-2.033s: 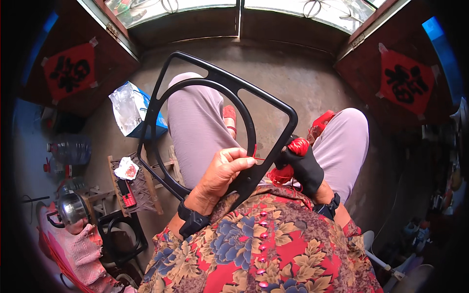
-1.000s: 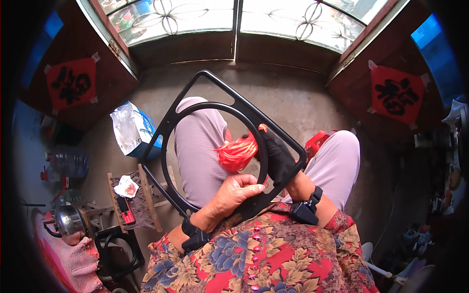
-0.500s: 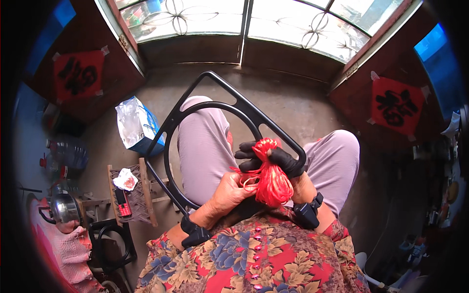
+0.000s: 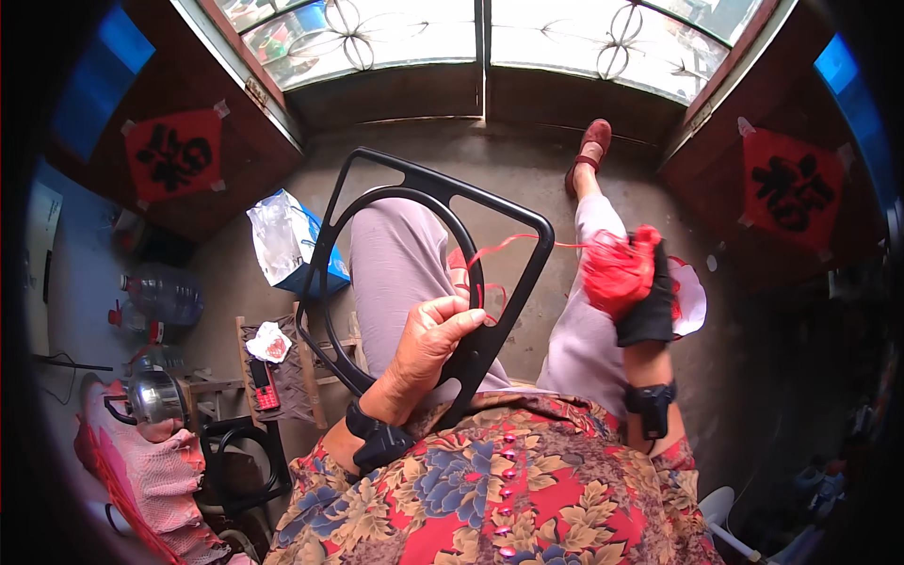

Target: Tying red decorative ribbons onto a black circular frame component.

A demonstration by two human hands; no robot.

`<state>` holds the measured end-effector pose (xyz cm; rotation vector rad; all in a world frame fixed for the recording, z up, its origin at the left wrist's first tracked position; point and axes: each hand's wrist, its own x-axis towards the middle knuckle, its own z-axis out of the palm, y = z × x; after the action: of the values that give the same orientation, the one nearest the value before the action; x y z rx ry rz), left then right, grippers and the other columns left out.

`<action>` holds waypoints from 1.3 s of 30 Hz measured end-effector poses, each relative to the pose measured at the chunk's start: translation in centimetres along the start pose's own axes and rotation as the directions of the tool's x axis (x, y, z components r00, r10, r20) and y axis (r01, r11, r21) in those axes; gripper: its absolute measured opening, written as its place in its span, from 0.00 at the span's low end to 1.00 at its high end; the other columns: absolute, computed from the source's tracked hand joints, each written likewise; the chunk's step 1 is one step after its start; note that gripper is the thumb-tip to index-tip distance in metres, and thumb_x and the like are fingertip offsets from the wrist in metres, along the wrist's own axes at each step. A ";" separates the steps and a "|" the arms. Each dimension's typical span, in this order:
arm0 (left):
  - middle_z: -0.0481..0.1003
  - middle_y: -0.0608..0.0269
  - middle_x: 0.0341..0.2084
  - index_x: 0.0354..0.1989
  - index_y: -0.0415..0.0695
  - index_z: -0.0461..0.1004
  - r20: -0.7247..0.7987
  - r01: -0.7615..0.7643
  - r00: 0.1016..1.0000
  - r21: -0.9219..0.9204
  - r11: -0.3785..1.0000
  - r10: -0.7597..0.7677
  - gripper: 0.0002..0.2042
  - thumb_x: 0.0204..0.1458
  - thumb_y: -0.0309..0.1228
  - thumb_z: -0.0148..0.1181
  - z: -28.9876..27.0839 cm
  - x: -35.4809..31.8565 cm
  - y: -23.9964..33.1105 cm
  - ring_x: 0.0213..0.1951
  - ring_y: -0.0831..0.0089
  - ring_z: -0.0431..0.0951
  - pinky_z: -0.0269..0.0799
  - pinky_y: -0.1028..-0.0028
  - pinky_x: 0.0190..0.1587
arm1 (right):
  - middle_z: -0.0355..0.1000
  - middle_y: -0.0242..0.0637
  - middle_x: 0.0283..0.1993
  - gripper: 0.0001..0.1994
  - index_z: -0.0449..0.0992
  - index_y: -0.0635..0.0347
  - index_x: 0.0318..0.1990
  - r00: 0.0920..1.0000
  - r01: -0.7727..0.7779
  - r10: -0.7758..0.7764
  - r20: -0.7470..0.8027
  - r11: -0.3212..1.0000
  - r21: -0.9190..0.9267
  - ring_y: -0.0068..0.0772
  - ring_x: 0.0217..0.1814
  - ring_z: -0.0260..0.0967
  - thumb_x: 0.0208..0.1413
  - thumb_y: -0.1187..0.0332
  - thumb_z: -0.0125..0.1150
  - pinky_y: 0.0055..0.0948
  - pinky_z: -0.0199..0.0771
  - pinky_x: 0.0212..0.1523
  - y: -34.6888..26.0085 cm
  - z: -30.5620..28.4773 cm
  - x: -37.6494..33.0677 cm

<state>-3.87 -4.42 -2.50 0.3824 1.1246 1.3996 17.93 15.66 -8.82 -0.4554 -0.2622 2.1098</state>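
Observation:
A black square frame [image 4: 516,212] with a round opening leans over my left thigh. My left hand [image 4: 428,344] is bare and closed at the ring's right edge, its thumb and finger pinching thin red cord [image 4: 507,241] against the frame. A small loop of the cord hangs beside the fingertips. Out to the right, my right hand [image 4: 650,306], in a black fingerless glove, is closed on a bundle of red cord [image 4: 614,275]. One strand runs from that bundle across the frame to the left hand. The bundle hides part of the right fingers.
A white and blue bag [image 4: 292,235] stands on the floor to the left. Nearer is a woven stool [image 4: 294,372] with a red phone [image 4: 264,386] and crumpled white paper [image 4: 268,342]. A kettle [image 4: 155,400] and a second black frame [image 4: 247,461] lie further left. Glazed doors [image 4: 480,89] are ahead.
My right hand has swung right with the cord bundle, away from the left, drawing a strand out. The frame has turned. My left hand has closed at its ring. My right leg is stretched forward.

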 end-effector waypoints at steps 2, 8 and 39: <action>0.76 0.65 0.24 0.30 0.39 0.74 -0.030 -0.002 1.000 -0.061 0.998 0.000 0.04 0.52 0.26 0.57 -0.1 0.5 -0.5 0.24 0.83 0.75 0.72 0.84 0.28 | 0.70 0.34 0.35 0.09 0.69 0.59 0.42 0.995 0.088 -0.090 -0.042 0.995 -0.052 0.31 0.40 0.69 0.59 0.65 0.52 0.29 0.69 0.48 -4.8 -2.7 -2.5; 0.76 0.65 0.24 0.30 0.39 0.74 -0.070 0.026 0.997 -0.064 0.998 -0.030 0.04 0.52 0.26 0.58 -0.6 0.9 -1.8 0.24 0.83 0.75 0.73 0.84 0.29 | 0.70 0.33 0.34 0.08 0.70 0.59 0.41 0.957 0.213 -0.247 -0.150 0.954 -0.212 0.29 0.39 0.69 0.58 0.66 0.52 0.28 0.69 0.47 -14.3 -8.9 -10.4; 0.77 0.66 0.23 0.42 0.36 0.69 0.066 0.026 0.997 0.061 0.998 -0.030 0.10 0.52 0.24 0.58 1.5 0.6 -2.2 0.23 0.86 0.74 0.69 0.86 0.26 | 0.72 0.33 0.29 0.10 0.74 0.65 0.40 0.899 -0.271 0.435 -0.052 0.458 -0.847 0.23 0.30 0.69 0.50 0.74 0.60 0.23 0.70 0.33 5.8 3.5 -4.3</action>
<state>-1.56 -3.75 -3.76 0.4512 1.1151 1.3220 14.17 8.82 -6.73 -0.9585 -1.4685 2.3139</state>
